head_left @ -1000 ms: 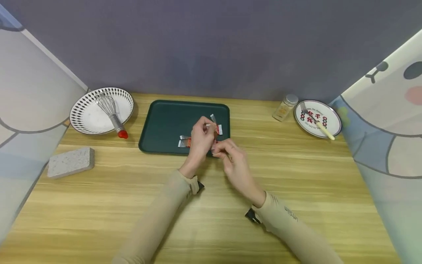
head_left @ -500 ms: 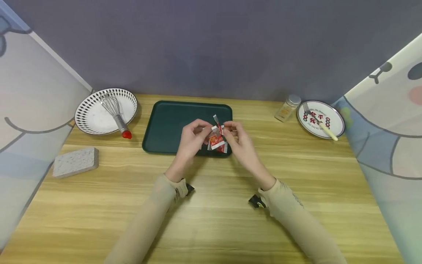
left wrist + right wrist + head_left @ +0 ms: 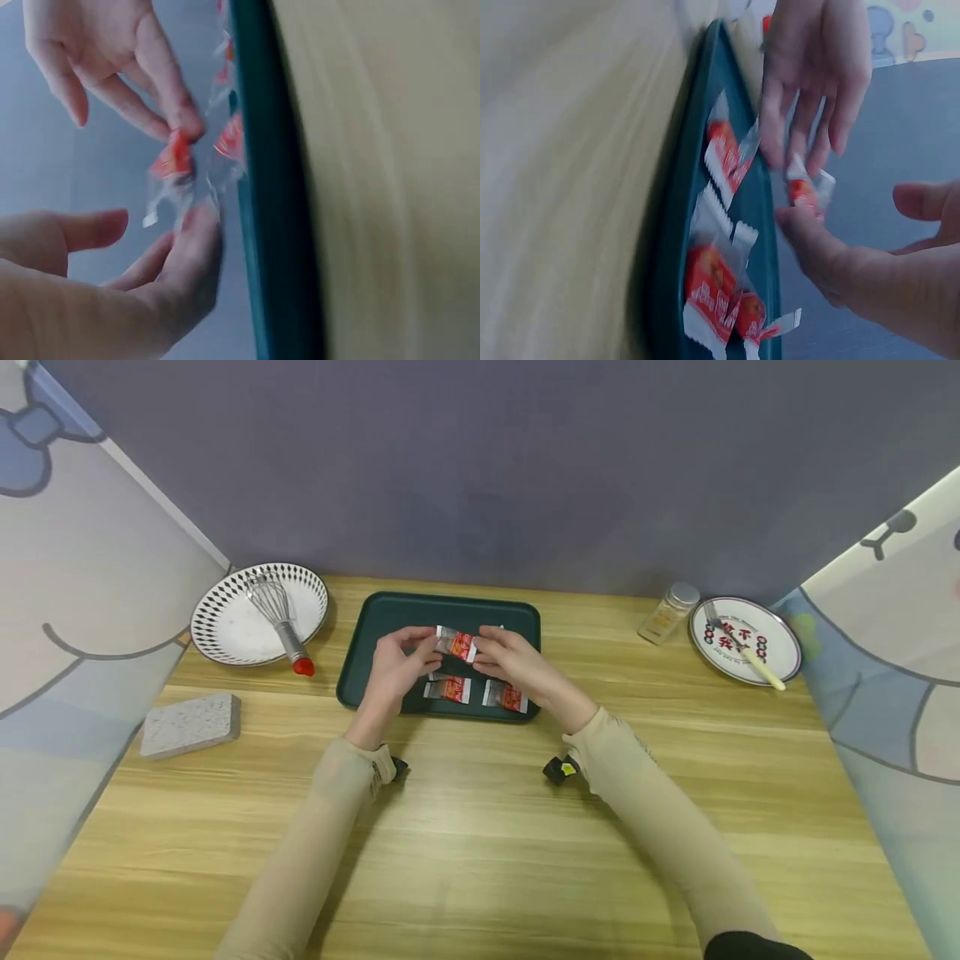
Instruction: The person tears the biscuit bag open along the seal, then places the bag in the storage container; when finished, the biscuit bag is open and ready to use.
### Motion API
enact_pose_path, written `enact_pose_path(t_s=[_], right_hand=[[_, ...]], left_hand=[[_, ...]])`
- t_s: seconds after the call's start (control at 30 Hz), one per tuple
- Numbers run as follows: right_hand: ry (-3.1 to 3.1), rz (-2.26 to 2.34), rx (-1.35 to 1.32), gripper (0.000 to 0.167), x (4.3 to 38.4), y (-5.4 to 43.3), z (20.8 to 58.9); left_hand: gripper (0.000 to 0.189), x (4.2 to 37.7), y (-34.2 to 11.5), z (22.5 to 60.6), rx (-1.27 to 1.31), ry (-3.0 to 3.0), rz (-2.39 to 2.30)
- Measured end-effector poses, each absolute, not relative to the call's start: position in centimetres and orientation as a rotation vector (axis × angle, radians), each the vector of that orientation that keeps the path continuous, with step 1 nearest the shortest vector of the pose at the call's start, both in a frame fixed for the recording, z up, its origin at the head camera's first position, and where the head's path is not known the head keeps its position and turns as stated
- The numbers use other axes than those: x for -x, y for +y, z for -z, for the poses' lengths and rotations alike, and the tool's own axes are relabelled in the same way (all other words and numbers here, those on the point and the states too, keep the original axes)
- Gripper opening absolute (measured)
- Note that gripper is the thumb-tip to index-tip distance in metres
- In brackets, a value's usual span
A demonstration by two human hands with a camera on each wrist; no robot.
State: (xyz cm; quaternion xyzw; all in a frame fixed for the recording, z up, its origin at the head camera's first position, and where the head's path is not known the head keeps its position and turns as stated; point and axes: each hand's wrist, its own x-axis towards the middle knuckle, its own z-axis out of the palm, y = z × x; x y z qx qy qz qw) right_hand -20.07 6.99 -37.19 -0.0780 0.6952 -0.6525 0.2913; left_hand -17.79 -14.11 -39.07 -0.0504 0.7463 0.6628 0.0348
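Note:
A small red-and-clear wrapped packet (image 3: 456, 643) spans the gap between my hands above the dark green tray (image 3: 420, 610). My left hand (image 3: 397, 667) touches its left end with the fingertips, and my right hand (image 3: 516, 662) touches the right end. In both wrist views the thumbs stand apart from the fingers, which are extended or loosely bent. Below, one similar packet (image 3: 450, 689) lies at the tray's near side and another (image 3: 506, 697) at its near right corner. The right wrist view shows packets (image 3: 711, 289) overlapping in the tray.
To the left are a patterned bowl (image 3: 232, 631) with a whisk (image 3: 288, 635) in it and a grey speckled block (image 3: 191, 725). At the right stand a spice jar (image 3: 667, 614) and a plate (image 3: 723, 668) bearing a fork (image 3: 759, 663). A wall rises behind the tray.
My hands were close together over the packets, then parted. They now sit wider apart, with one packet between their fingertips and others lying visible in the tray. The head view has shifted slightly.

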Motion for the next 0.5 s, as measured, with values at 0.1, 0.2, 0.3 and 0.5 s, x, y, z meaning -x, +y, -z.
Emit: enact_pose_path(t_s=[0.1, 0.2, 0.3, 0.5], right_hand=[[1.874, 1.632, 0.208, 0.068, 20.82, 6.87, 37.45], [1.877, 1.558, 0.237, 0.072, 21.04, 6.73, 37.53], [1.878, 1.508, 0.269, 0.074, 21.00, 6.55, 37.55], [1.948, 1.356, 0.376, 0.073, 20.87, 6.63, 37.45]], left_hand=[[0.045, 17.66, -14.59, 39.34, 0.144, 2.382, -1.795], [0.050, 17.57, -14.86, 39.56, 0.097, 2.433, -1.630], [0.052, 17.41, -14.98, 39.55, 0.045, 2.482, -1.524], [0.056, 16.98, -15.19, 39.32, -0.024, 2.573, -1.335]])
